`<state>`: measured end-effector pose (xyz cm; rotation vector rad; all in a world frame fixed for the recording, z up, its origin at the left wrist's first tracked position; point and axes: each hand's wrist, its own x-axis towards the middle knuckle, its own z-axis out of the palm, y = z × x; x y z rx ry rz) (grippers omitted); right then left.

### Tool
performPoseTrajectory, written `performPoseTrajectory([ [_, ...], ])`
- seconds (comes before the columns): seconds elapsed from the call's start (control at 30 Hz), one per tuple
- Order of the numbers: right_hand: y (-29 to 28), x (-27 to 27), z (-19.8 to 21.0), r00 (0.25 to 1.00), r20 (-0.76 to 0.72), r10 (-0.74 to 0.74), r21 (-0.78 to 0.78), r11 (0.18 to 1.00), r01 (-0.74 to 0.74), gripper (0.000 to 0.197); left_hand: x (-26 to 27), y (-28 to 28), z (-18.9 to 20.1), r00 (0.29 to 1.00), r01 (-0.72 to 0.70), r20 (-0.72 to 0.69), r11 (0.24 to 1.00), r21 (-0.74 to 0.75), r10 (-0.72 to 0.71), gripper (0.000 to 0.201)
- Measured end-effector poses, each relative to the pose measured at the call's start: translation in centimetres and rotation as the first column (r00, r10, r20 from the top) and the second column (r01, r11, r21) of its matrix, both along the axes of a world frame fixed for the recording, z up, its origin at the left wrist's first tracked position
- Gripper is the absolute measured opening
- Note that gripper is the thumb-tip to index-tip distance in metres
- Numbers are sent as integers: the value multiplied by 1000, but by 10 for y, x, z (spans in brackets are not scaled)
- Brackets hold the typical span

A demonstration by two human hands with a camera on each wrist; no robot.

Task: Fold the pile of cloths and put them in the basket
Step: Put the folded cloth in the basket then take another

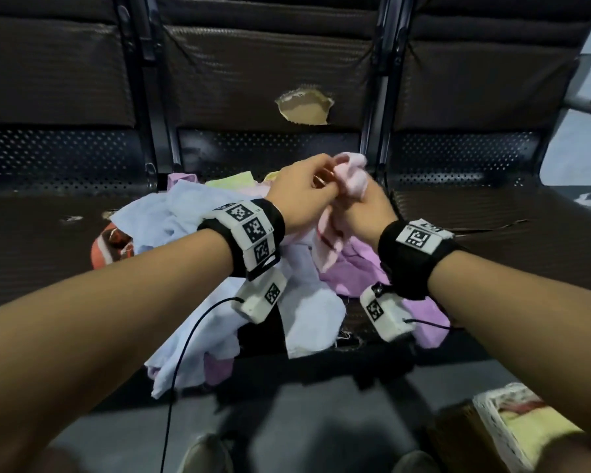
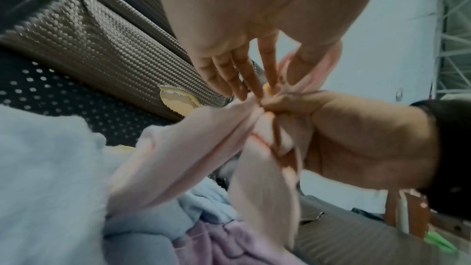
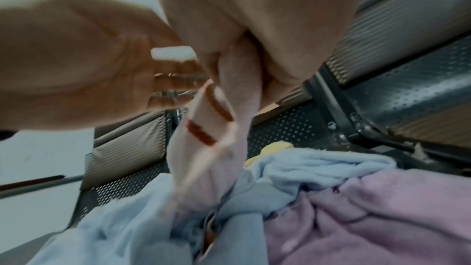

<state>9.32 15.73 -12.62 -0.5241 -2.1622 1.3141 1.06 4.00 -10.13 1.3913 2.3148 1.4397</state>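
Observation:
A pale pink cloth (image 1: pixel 352 177) with a red stripe is bunched up between both hands above the pile. My left hand (image 1: pixel 316 180) pinches its upper part from the left. My right hand (image 1: pixel 362 203) grips it in a fist from the right, the rest hanging down (image 2: pixel 178 148) (image 3: pixel 203 158). Below lies the pile: a light blue cloth (image 1: pixel 191 213), a purple one (image 1: pixel 355 268) and a yellow one (image 1: pixel 232 180). The white woven basket (image 1: pixel 492 425) stands on the floor at lower right with a yellow cloth (image 1: pixel 533 428) in it.
The pile lies on the middle seat of a brown padded bench (image 1: pixel 48 250) with perforated metal behind. Its backrest has a torn hole (image 1: pixel 304 107). An orange-brown item (image 1: pixel 111 247) lies left of the pile. My shoes (image 1: pixel 205 455) show on the grey floor below.

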Motion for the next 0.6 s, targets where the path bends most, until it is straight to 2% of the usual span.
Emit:
performPoseTrajectory([
  [0.07, 14, 4, 5, 994, -82, -74, -204, 977, 56, 20, -6, 4, -7, 997, 36, 65, 998, -46, -33, 50],
  [0.13, 21, 9, 12, 984, -122, -133, -306, 948, 90, 12, -12, 4, -22, 994, 70, 96, 976, -208, -51, 66],
  [0.2, 25, 11, 19, 967, -166, -191, -372, 921, 118, 13, -19, 1, -41, 997, 39, -37, 898, -438, -61, 63],
  [0.27, 30, 15, 26, 945, -199, -260, -444, 884, 149, 16, -29, -2, -52, 971, -75, -228, 823, -564, -67, 43],
  [0.3, 34, 18, 28, 931, -210, -297, -491, 856, 163, 18, -32, -3, -52, 961, -116, -272, 824, -554, -48, 32],
  [0.37, 44, 25, 28, 910, -216, -353, -532, 824, 193, 19, -36, -1, -46, 973, -103, -233, 892, -441, -2, 23],
  [0.43, 53, 34, 21, 940, -122, -320, -416, 876, 244, 29, -32, 5, -34, 989, -85, -136, 963, -257, 51, 26],
  [0.5, 62, 41, 7, 984, 47, -170, -280, 944, 176, 46, -23, 13, -22, 995, -100, -34, 991, -93, 98, 27],
  [0.57, 67, 48, -5, 962, 265, -70, -121, 987, 105, 65, -13, 22, -12, 991, -98, 86, 995, -3, 98, 27],
  [0.6, 67, 52, -8, 929, 355, -105, -3, 994, 113, 79, -9, 25, -8, 991, -82, 110, 997, 9, 80, 28],
])
